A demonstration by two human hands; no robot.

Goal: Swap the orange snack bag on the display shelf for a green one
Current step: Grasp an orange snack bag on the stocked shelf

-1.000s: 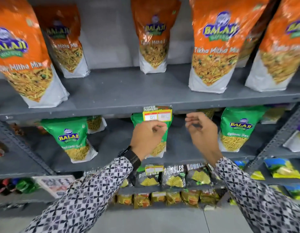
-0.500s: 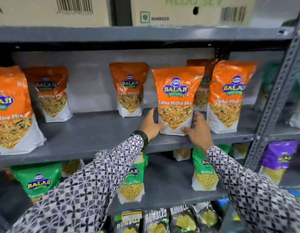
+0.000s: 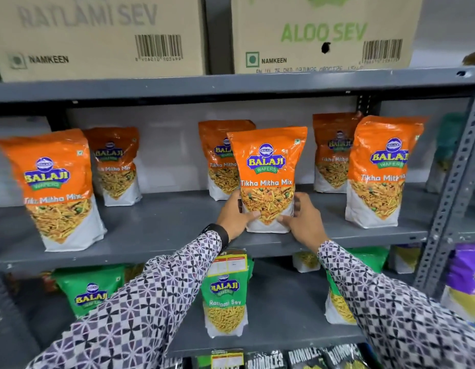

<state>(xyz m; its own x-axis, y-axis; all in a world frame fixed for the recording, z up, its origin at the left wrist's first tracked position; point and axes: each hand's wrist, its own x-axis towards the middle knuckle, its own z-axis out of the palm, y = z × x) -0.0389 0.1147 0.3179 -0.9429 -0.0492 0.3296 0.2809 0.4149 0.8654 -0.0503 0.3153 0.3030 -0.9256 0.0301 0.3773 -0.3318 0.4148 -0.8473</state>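
Observation:
An orange Tikha Mitha Mix snack bag stands upright near the front of the grey display shelf. My left hand grips its lower left side and my right hand grips its lower right side. On the shelf below stands a green Ratlami Sev bag, directly under my left forearm. A second green bag stands at lower left, and a third green bag is partly hidden behind my right sleeve.
Several other orange bags line the same shelf, such as one at far left and one at right. Two cardboard cartons sit on the top shelf. A perforated steel upright bounds the right side. Dark snack packs fill the bottom.
My hands rose from the green bags' shelf to the orange bags' shelf, and both have closed on the front centre orange bag. The view tilted upward, revealing the cartons.

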